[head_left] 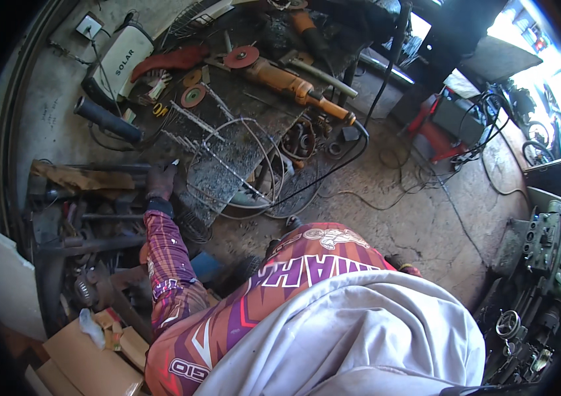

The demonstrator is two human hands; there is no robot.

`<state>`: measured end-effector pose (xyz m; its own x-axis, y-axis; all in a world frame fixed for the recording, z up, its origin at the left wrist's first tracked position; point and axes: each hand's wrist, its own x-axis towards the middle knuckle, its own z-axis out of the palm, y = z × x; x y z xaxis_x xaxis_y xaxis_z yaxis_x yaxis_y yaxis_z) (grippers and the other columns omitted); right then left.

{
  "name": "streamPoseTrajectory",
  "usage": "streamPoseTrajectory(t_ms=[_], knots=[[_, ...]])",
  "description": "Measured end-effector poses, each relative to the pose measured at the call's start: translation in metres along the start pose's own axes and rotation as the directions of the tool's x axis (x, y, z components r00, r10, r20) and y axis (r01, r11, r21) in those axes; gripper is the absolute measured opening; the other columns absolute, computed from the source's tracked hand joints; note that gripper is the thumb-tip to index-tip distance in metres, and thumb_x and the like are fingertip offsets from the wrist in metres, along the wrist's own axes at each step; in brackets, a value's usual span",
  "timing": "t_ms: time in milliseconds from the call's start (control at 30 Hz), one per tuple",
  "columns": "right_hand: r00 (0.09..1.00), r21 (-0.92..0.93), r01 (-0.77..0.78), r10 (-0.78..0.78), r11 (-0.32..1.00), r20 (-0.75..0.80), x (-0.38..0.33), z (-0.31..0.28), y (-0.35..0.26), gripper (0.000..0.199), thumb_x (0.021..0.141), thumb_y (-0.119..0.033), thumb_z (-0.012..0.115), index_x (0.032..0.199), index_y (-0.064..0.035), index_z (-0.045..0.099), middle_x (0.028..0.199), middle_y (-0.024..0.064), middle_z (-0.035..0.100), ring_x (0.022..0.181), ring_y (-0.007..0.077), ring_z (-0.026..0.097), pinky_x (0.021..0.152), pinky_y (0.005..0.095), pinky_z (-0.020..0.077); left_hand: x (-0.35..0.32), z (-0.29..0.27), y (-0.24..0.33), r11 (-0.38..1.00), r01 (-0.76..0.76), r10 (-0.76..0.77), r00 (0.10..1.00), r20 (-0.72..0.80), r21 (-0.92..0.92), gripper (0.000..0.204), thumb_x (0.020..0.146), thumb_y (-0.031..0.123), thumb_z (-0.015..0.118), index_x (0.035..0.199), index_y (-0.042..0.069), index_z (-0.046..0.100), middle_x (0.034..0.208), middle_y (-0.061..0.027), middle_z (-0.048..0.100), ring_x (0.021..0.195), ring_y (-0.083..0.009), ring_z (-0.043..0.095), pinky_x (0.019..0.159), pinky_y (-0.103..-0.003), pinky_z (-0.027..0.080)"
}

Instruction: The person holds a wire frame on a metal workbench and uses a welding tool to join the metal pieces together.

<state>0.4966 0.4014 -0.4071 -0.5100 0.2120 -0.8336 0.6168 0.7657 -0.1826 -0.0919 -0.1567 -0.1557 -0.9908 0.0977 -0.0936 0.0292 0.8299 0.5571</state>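
Left hand (160, 182) beside a metal bar (123, 167), left of the surface (218, 183).
I cannot tell whether its grip is closed (right hand unseen); the angle grinder (283, 80) lies unheld on the surface, so grinding seems not under way, and nothing looks finished.

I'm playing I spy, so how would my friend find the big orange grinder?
Look at the dark workbench, top middle. On it lies an orange angle grinder. Unlike the orange-and-dark power tool farther back, it shows a wide red disc.
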Motion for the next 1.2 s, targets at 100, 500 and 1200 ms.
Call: streamPoseTrajectory(t_ms=[100,500,1200], knots=[[0.994,0.173,-0.095,0.103,0.98,-0.039,-0.017,-0.01,-0.004,0.03,0.091,-0.035,0.064,0.105,-0.008,0.067,0.093,0.0174,0.07,0.083,0.0348,0.068,0.073,0.0471,0.054,0.017,0.011,0.005,0.994,-0.109,0.109,0.994,0.026,-0.009,0.04,0.091,0.032,0.068,0.121,0.005,0.071,0.116,-0.0164,0.073,0.107,-0.0294,0.069,0.093,-0.038,0.051],[0.994,0.995,0.014,0.108,0.095,-0.024,0.104,-0.137,-0.078,0.025,0.094,-0.033,0.066,0.104,-0.0111,0.059,0.074,0.0076,0.057,0.053,0.0238,0.056,0.045,0.042,0.0451,-0.033,0.024,-0.001,0.961,-0.099,0.004,0.938,-0.347,-0.258,0.035,0.098,0.029,0.065,0.124,0.005,0.069,0.119,-0.0144,0.072,0.109,-0.0276,0.068,0.095,-0.035,0.05],[0.616,0.457,0.725,-0.187,0.516,-0.766,0.109,-0.41,-0.166,0.031,0.1,-0.029,0.065,0.106,0.0014,0.067,0.075,0.0028,0.062,0.064,0.0107,0.058,0.058,0.0279,0.0474,-0.2,0.072,0.076,0.913,0.274,-0.406,0.662,-0.63,-0.302,0.029,0.098,0.022,0.065,0.12,0.003,0.069,0.113,-0.0148,0.072,0.101,-0.0253,0.069,0.086,-0.035,0.054]])
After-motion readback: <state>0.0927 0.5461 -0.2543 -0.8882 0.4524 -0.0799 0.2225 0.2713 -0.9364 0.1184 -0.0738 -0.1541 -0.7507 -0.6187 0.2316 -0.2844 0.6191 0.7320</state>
